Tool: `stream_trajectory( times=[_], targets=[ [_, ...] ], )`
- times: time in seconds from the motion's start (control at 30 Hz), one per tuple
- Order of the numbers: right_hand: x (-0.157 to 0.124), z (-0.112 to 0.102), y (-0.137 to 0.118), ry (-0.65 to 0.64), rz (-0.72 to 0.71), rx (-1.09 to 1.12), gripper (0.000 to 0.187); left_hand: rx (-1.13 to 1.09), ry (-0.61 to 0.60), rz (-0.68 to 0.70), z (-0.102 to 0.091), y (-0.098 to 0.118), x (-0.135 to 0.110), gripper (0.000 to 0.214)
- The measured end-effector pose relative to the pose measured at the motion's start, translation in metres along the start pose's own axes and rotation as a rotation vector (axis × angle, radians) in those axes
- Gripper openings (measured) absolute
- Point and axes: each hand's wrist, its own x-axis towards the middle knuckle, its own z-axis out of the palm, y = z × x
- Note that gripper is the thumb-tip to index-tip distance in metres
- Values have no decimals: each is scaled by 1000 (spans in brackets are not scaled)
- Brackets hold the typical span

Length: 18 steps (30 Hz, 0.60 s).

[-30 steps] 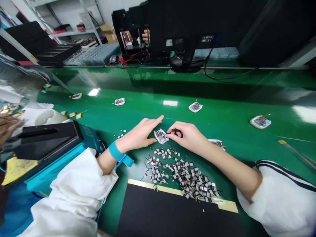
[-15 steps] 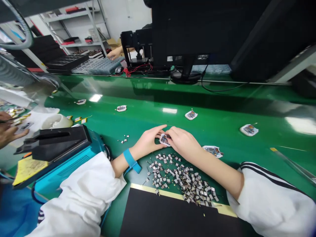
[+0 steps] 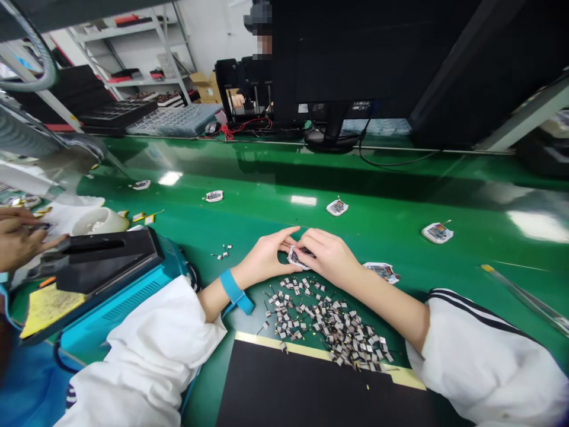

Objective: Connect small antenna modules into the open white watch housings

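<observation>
A small white casing with a circuit board inside (image 3: pixel 293 257) is held between the fingers and thumb of my left hand (image 3: pixel 262 258), just above the bench. My right hand (image 3: pixel 329 255) bends over the same casing, its fingers closed together on the board and covering much of it. Whatever lies under those fingertips is hidden. Below both hands spreads a heap of small silvery parts with short dark leads (image 3: pixel 347 332). Another casing with a board (image 3: pixel 381 272) rests beside my right forearm. A blue strap (image 3: pixel 233 289) circles my left wrist.
More white casings (image 3: pixel 337 207) lie spaced along the green bench (image 3: pixel 267 216). Tweezers (image 3: pixel 524 299) lie at right, a black mat (image 3: pixel 311 385) in front. A blue-and-black device (image 3: pixel 128 296) stands left, near a co-worker's hands (image 3: pixel 22 240). Monitors (image 3: pixel 338 53) line the back.
My right fingers have moved down and left over the board, covering more of it. The co-worker's hands at left have shifted inward. A person behind the monitor has come partly into view.
</observation>
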Motion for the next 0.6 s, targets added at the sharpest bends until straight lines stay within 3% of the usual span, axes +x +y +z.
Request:
stream_trajectory(
  times=[0.17, 0.43, 0.6],
  targets=[
    [-3, 1, 2, 48, 51, 131, 15, 19, 61, -10, 3, 0, -1, 67],
    [0, -10, 1, 5, 85, 89, 13, 80, 139, -10, 5, 5, -1, 60],
    [2, -8, 1, 151, 146, 349, 9, -35, 155, -40, 3, 8, -1, 59]
  ],
)
